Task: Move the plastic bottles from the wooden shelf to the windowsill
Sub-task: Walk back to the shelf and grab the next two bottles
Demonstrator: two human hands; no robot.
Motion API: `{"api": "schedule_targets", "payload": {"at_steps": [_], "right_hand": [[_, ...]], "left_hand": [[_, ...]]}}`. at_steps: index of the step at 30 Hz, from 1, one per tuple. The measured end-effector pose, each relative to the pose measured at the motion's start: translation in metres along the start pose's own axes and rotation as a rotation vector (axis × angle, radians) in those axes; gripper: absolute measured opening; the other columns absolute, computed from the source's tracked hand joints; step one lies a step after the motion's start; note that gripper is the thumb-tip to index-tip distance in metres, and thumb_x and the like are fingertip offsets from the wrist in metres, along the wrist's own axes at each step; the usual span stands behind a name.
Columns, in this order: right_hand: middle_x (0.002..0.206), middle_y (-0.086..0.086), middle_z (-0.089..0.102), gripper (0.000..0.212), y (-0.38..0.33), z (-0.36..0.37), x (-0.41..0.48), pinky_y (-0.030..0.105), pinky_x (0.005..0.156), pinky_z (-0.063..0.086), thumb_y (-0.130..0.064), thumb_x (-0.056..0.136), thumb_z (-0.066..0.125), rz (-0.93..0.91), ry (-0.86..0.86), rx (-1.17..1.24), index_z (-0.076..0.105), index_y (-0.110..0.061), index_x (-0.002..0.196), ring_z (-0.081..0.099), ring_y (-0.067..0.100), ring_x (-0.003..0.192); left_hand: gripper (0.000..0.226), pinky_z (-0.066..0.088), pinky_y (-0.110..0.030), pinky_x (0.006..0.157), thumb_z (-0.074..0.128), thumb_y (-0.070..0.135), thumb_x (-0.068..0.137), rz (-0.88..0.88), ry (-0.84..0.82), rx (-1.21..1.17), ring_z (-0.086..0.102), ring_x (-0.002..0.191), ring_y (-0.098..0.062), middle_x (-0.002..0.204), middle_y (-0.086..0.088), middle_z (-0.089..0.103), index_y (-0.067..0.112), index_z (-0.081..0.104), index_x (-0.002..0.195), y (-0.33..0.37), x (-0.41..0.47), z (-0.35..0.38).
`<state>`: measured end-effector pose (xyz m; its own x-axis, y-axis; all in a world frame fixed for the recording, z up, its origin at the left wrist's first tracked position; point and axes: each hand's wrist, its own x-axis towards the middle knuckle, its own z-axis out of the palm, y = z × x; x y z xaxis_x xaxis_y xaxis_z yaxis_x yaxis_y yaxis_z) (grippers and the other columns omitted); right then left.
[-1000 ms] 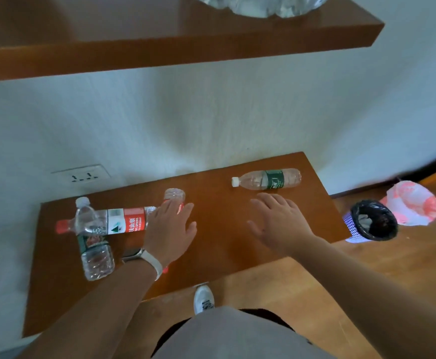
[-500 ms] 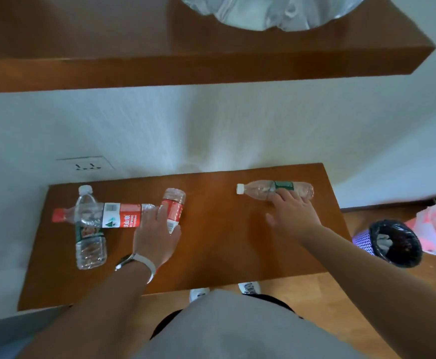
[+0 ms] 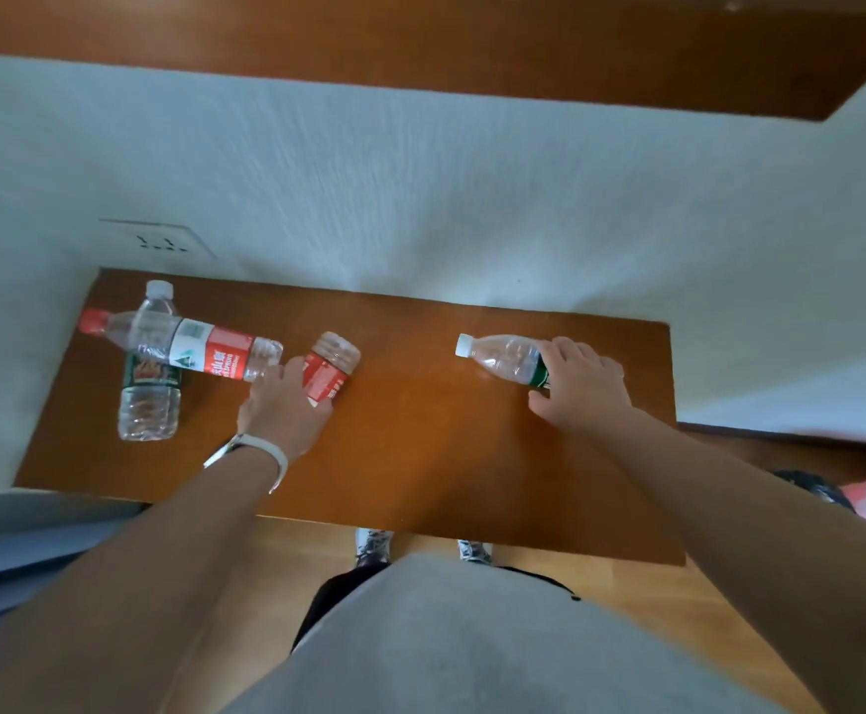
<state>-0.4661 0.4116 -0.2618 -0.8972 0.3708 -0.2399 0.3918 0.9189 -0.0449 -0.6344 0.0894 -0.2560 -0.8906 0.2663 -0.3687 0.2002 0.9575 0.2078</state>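
Your left hand (image 3: 286, 404) lies curled on the short red-labelled bottle (image 3: 328, 371); your right hand (image 3: 582, 386) wraps the clear green-labelled bottle (image 3: 505, 359). Both bottles lie on the glossy wooden shelf (image 3: 420, 445). Farther left, two ribbed bottles (image 3: 163, 347) cross.

I see the wooden shelf (image 3: 420, 456) carrying four plastic bottles: a green-labelled one (image 3: 148, 389) under a red-capped one (image 3: 188, 347), a red-labelled one (image 3: 332, 367), and a white-capped one (image 3: 505, 358) lying apart.

Shelf (image 3: 420, 456): 3 bottles (image 3: 204, 347) clustered left w/ one crossing another, 1 bottle (image 3: 503, 355) lying right.
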Motion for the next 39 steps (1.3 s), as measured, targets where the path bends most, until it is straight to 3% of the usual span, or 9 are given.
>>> {"api": "schedule_targets", "payload": {"at_steps": [9,15,24,39], "right_hand": [[0.118,-0.001,0.056,0.060,0.016,0.006,0.021,0.049,0.085,0.052,-0.047,0.078,0.064,-0.040,-0.113,0.032,0.037,-0.026,0.128,0.058,0.027,0.105],[0.112,0.000,0.060,0.058,0.016,0.006,0.025,0.040,0.078,0.054,-0.046,0.080,0.066,-0.123,-0.058,0.044,0.042,-0.021,0.126,0.060,0.021,0.096],[0.114,0.000,0.063,0.064,-0.012,-0.006,0.036,0.033,0.075,0.057,-0.052,0.079,0.070,-0.269,0.083,0.155,0.045,-0.020,0.129,0.063,0.019,0.097],[0.115,-0.010,0.055,0.057,-0.103,-0.027,0.026,0.033,0.079,0.058,-0.055,0.084,0.065,-0.435,-0.075,0.473,0.042,-0.030,0.129,0.058,0.011,0.097]], "left_hand": [[0.082,0.052,-0.051,0.096,0.075,0.049,0.084,-0.170,-0.073,-0.181,0.058,0.120,-0.030,0.141,-0.006,0.053,0.028,0.030,0.149,0.006,-0.019,0.015],[0.081,0.052,-0.050,0.095,0.077,0.049,0.082,-0.235,-0.097,-0.302,0.059,0.118,-0.028,0.139,-0.002,0.056,0.032,0.031,0.147,0.009,-0.029,0.015],[0.076,0.049,-0.049,0.096,0.075,0.049,0.084,-0.263,0.069,-0.477,0.060,0.118,-0.026,0.135,0.001,0.058,0.033,0.033,0.145,0.019,-0.057,0.000],[0.072,0.050,-0.038,0.094,0.076,0.048,0.084,-0.343,0.264,-0.678,0.062,0.113,-0.019,0.125,0.009,0.059,0.033,0.037,0.142,-0.014,-0.125,-0.031]]}}
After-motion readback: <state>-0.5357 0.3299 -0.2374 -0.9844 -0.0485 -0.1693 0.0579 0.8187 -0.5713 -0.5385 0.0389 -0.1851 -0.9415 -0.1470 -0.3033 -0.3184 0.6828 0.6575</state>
